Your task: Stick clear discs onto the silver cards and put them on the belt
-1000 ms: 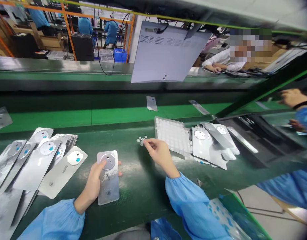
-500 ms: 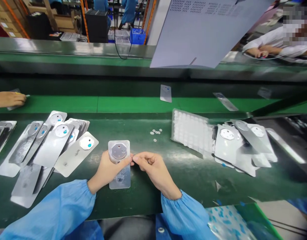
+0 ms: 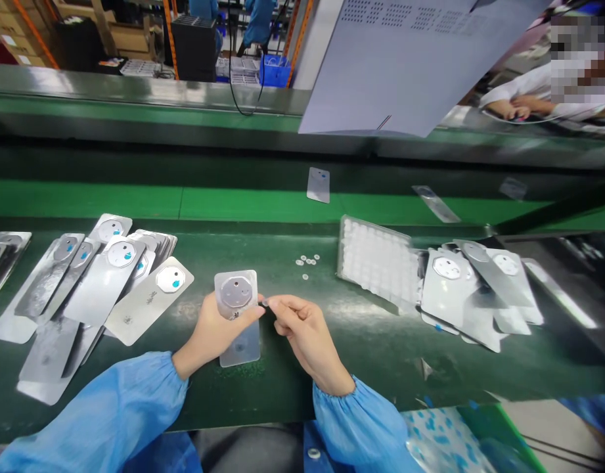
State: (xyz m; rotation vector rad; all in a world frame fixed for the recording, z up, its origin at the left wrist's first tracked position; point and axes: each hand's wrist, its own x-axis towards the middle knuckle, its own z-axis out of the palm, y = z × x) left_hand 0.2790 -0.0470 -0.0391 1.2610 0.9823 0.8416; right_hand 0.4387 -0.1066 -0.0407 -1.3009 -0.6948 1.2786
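Note:
My left hand [image 3: 216,336] holds a translucent plate with a round silver label [image 3: 237,328], its fingers behind the plate and thumb along its lower edge. My right hand [image 3: 307,336] pinches a tiny dark-edged disc [image 3: 265,303] at the fingertips, right beside that plate's round label. Several small pale discs [image 3: 308,261] lie on the green bench beyond my hands. To the right stands a white blister tray [image 3: 376,261], next to a loose pile of silver cards [image 3: 472,289]. More silver cards with round labels [image 3: 102,276] overlap at the left.
A green conveyor belt [image 3: 184,203] runs behind the bench, carrying a silver card [image 3: 318,184]. A grey perforated panel [image 3: 405,66] hangs above it. A co-worker's forearms [image 3: 514,108] rest at upper right. A blue-and-white printed sheet [image 3: 445,440] lies at bottom right.
My right hand has moved left from the disc cluster to the plate, with a tiny disc in its fingertips. My left hand has lifted the plate slightly. The view has swung, shifting the scene.

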